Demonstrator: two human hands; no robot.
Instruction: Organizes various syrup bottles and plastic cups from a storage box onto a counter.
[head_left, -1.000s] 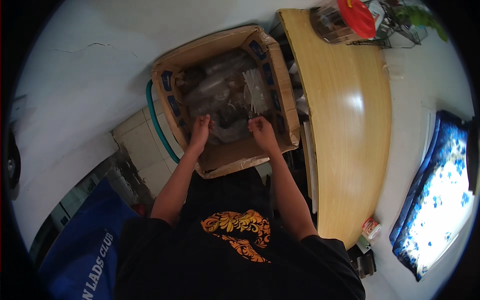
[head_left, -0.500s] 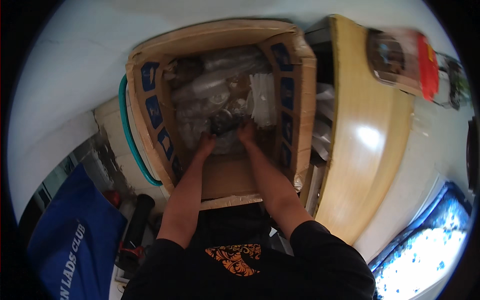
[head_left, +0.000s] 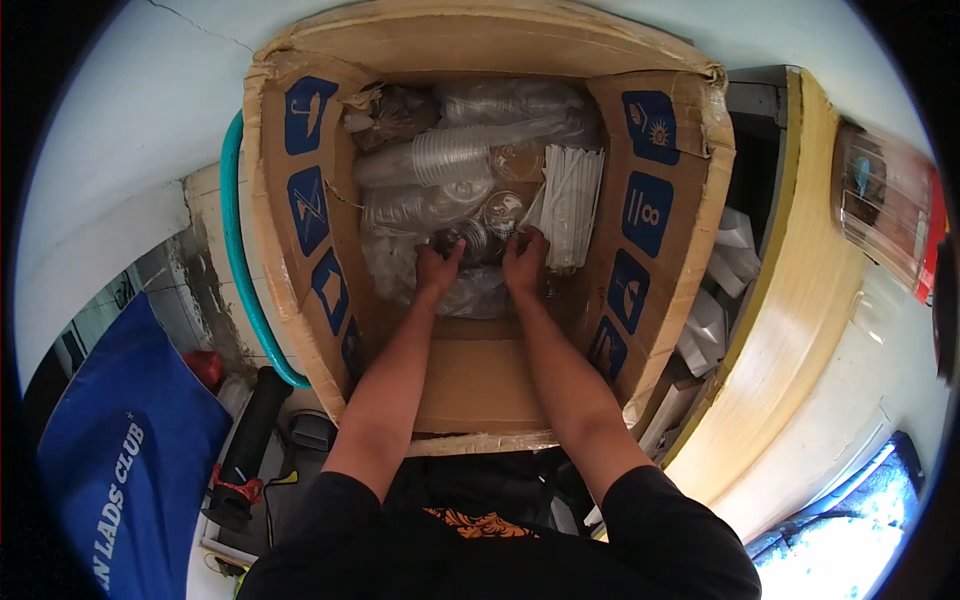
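Note:
Both of my hands reach down inside a large cardboard box [head_left: 475, 375]. Between them lies a short stack of clear plastic lids [head_left: 478, 240], dark where it is shaded. My left hand [head_left: 440, 268] grips its left end, thumb and fingers closed. At the other end my right hand [head_left: 525, 262] pinches, its fingers bent and partly hidden. Just above the right hand is a round clear lid [head_left: 503, 210]. A bundle of white wrapped straws [head_left: 572, 205] lies right of it. Sleeves of nested clear plastic cups [head_left: 430, 160] fill the left and back.
A crumpled bag with dark contents [head_left: 395, 115] sits in the box's back left corner. A teal hose [head_left: 232, 220] curves along the left outside. To the right stand a wooden panel [head_left: 770, 280] and white containers [head_left: 708, 325]. A blue cloth [head_left: 130, 460] hangs lower left.
My view has shifted, so the box appears larger and farther right. Both hands remain at the stack of lids, which now shows more sharply.

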